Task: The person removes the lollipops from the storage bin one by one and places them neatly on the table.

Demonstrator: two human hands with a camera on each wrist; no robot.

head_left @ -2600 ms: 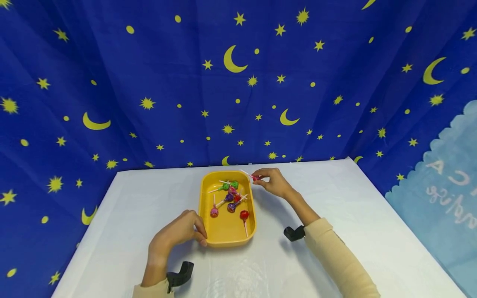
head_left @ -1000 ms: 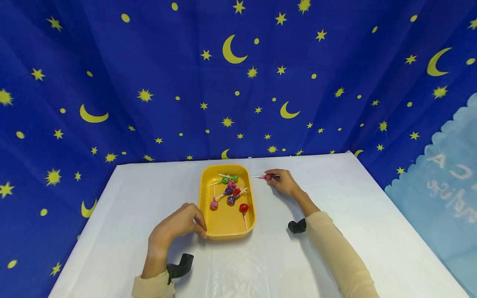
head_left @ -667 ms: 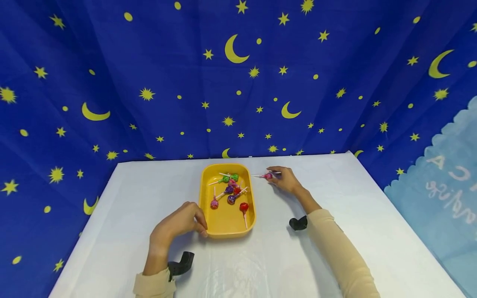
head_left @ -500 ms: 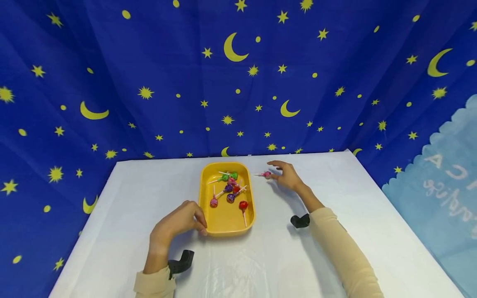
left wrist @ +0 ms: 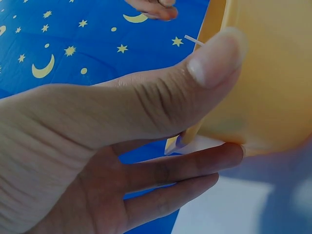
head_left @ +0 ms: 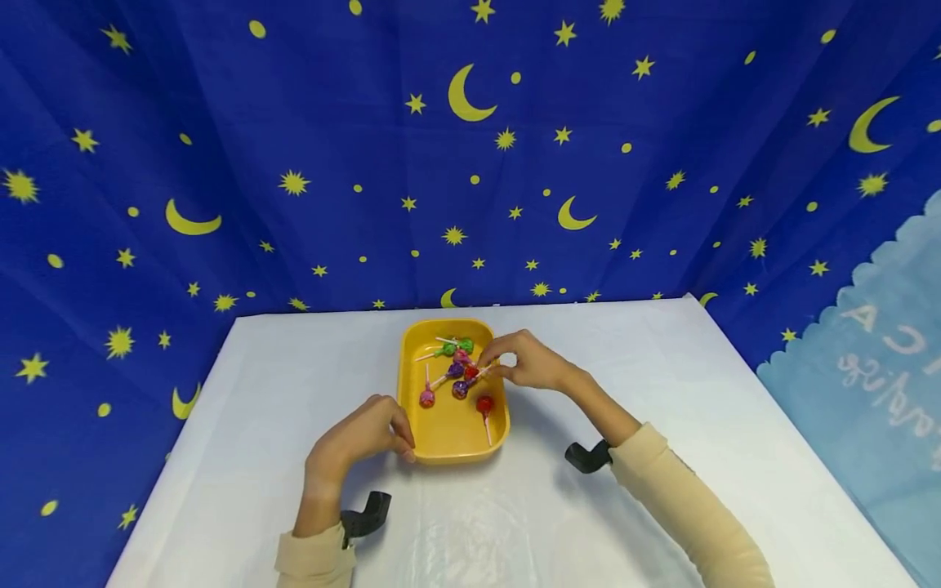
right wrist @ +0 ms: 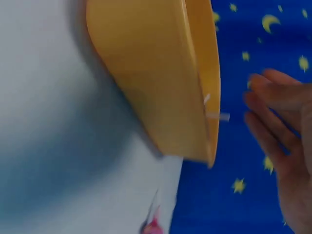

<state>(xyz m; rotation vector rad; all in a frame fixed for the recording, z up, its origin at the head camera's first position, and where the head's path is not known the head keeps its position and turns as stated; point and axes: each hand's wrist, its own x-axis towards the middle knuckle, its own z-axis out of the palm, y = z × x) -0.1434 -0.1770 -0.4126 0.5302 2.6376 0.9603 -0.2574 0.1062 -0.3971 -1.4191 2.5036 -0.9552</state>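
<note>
My left hand [head_left: 363,433] holds the near left corner of a yellow tray [head_left: 452,457]; the left wrist view shows its thumb [left wrist: 214,63] against the tray wall. Wrapped lollipops lie in the tray: a red one [head_left: 484,404] near the right side, a pink one [head_left: 427,398] at left, purple and red ones mid-tray, green ones [head_left: 466,345] at the back. Over the right rim reaches my right hand [head_left: 535,361], fingers bent loosely above a white stick [right wrist: 219,116] and apart from it in the right wrist view. A pink lollipop [right wrist: 153,228] lies on the table, hidden behind this hand in the head view.
The white-covered table [head_left: 279,367] carries the tray near its far edge. A blue curtain [head_left: 331,147] with yellow stars and moons hangs behind, and a light blue panel [head_left: 867,351] stands at right. Black wrist mounts [head_left: 588,457] project from both sleeves.
My right hand set a pink lollipop on the table right of the tray, let it go, and moved left over the tray's right rim. My left hand stayed at the tray's corner.
</note>
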